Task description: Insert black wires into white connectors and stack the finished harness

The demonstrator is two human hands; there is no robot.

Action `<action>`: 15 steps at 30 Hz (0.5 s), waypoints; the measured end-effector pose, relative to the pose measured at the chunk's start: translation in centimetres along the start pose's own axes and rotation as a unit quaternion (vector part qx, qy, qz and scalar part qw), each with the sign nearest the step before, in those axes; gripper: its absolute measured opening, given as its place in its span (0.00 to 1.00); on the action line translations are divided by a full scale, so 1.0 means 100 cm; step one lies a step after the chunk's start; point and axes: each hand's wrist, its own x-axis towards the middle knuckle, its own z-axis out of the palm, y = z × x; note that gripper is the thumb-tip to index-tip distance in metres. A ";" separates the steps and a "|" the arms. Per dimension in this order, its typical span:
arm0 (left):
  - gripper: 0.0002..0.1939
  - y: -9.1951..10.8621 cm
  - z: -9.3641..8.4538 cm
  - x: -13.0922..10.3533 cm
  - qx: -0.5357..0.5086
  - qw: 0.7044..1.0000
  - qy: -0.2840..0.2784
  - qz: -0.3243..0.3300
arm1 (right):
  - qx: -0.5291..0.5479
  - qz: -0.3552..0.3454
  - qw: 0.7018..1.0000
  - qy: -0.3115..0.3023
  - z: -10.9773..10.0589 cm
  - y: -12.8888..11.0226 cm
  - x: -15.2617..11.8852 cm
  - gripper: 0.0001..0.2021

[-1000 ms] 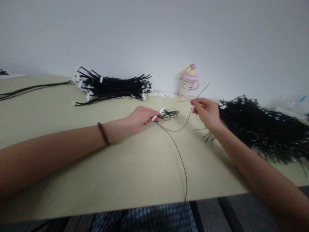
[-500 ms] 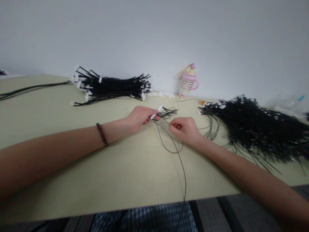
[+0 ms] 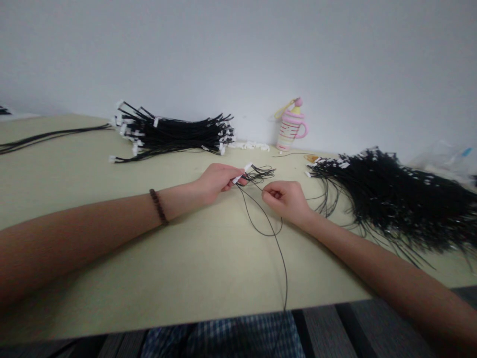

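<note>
My left hand [image 3: 219,181] is closed on a white connector [image 3: 242,174] with several thin black wires attached. A small bundle of these wires [image 3: 263,173] fans out to the right of the connector. My right hand [image 3: 285,198] is pinched around one thin black wire [image 3: 257,187] that runs from the connector; its fingertips hide the gripped part. Another black wire [image 3: 280,256] loops below both hands and trails down over the table's front edge.
Behind my left hand lies a bundle of black cables [image 3: 179,135] with white connectors. A larger cable heap [image 3: 402,199] spreads on the right. Small white pieces [image 3: 249,145] and a pink striped cup [image 3: 288,130] stand along the wall. A clear plastic bag [image 3: 443,159] sits at far right.
My right hand has shifted very slightly to the right. Both hands otherwise keep the same hold and the wires lie as before.
</note>
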 end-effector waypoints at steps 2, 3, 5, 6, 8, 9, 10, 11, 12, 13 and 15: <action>0.13 -0.001 0.000 0.000 0.001 1.000 -0.004 0.000 | -0.001 0.001 1.000 -0.004 0.000 0.000 0.000 0.08; 0.13 -0.001 0.000 0.000 0.002 1.000 -0.006 0.000 | -0.002 0.002 1.000 -0.006 0.000 0.000 0.000 0.08; 0.13 -0.001 0.000 0.001 0.003 1.000 -0.008 0.001 | -0.004 0.005 1.000 -0.007 0.001 -0.001 0.000 0.08; 0.13 -0.001 -0.001 0.001 0.003 1.000 -0.008 0.001 | -0.005 0.006 1.000 -0.009 0.001 -0.001 0.000 0.09; 0.13 -0.001 -0.001 0.001 -0.001 1.000 -0.007 0.001 | -0.004 0.009 1.000 -0.011 0.002 -0.001 -0.001 0.09; 0.13 -0.002 -0.001 0.001 -0.003 1.000 -0.006 0.002 | -0.003 0.009 1.000 -0.011 0.002 -0.001 -0.001 0.09; 0.13 -0.002 -0.001 0.001 -0.005 1.000 -0.005 0.002 | -0.001 0.010 1.000 -0.011 0.002 -0.001 -0.001 0.09; 0.12 -0.002 -0.001 0.002 -0.006 1.000 -0.005 0.002 | 0.000 0.010 1.000 -0.011 0.002 0.000 -0.001 0.09; 0.12 -0.003 -0.001 0.002 -0.007 1.000 -0.005 0.003 | 0.001 0.010 1.000 -0.010 0.002 0.000 -0.001 0.09; 0.12 -0.003 -0.001 0.002 -0.005 1.000 -0.006 0.004 | 0.001 0.010 1.000 -0.010 0.002 0.000 -0.001 0.09; 0.13 -0.003 -0.001 0.003 -0.001 1.000 -0.010 0.007 | 0.000 0.009 1.000 -0.010 0.002 0.000 -0.001 0.09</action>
